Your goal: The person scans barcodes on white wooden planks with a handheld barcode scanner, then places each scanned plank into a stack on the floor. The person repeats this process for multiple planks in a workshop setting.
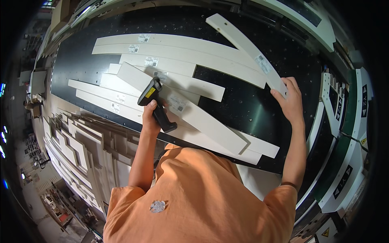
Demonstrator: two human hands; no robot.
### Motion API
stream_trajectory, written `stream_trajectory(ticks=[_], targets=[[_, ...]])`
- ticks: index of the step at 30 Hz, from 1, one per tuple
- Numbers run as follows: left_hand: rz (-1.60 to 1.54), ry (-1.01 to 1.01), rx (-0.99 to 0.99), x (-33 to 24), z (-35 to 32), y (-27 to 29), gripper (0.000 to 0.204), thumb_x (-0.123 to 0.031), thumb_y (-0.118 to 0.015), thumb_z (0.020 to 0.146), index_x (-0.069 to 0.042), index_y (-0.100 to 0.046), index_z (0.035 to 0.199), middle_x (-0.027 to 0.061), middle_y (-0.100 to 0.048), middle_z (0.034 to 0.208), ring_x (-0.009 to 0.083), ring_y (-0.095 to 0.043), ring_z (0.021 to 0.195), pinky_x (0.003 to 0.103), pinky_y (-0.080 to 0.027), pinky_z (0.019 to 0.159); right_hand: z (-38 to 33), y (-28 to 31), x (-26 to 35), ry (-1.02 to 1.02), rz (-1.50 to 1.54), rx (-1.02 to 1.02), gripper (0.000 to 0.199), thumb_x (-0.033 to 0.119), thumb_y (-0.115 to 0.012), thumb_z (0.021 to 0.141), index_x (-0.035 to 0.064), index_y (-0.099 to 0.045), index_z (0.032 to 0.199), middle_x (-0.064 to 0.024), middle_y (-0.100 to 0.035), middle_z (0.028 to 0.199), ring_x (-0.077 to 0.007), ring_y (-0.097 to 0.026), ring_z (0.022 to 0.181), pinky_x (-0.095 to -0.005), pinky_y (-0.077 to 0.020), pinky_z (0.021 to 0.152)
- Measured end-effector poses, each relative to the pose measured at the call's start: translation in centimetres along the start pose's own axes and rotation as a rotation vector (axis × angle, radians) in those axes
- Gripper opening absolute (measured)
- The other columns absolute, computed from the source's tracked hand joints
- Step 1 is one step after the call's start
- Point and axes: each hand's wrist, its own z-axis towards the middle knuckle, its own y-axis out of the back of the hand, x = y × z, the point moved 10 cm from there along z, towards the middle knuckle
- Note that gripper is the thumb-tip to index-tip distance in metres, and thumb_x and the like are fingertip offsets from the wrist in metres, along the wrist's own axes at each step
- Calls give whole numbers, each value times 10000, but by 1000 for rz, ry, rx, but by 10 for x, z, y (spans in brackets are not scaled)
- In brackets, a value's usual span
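Observation:
My left hand (150,116) is wrapped round the grip of a black handheld barcode scanner (157,106) with a yellow label. The scanner hangs over a wide white board (210,125) that lies slantwise across other white strips. At the right, my right hand (291,97) grips the near end of a long white strip (243,42), thumb on its top face. That strip carries a printed label (263,64) and two small holes by its far end. Several more labelled white strips (170,41) lie side by side beyond the scanner.
All the strips rest on a black table (259,109). Off its left front side stands a stack of pale panels (77,150) on edge. White and green machine parts (344,178) line the right side. A person (32,105) is far off at the left.

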Motion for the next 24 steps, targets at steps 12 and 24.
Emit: stream_trajectory(ticks=[12, 24], targets=[[-78, -90, -22, -15, -1, 2, 482, -461, -675, 919, -92, -596, 1219, 59, -660, 987, 145, -622, 748, 280, -524, 632, -78, -109, 141, 228, 211, 114, 507, 179, -835, 783, -48, -569, 1150, -155, -538, 1048, -336, -622, 851, -415, -535, 699], [48, -81, -235, -20, -36, 20, 488, -314, -674, 878, -39, -525, 1252, 84, -652, 953, 159, -675, 610, 262, -553, 433, -45, -166, 212, 723, 44, 280, 675, 410, -783, 817, -30, -546, 1271, -184, -505, 1252, -346, -479, 1245, -452, -418, 1076]])
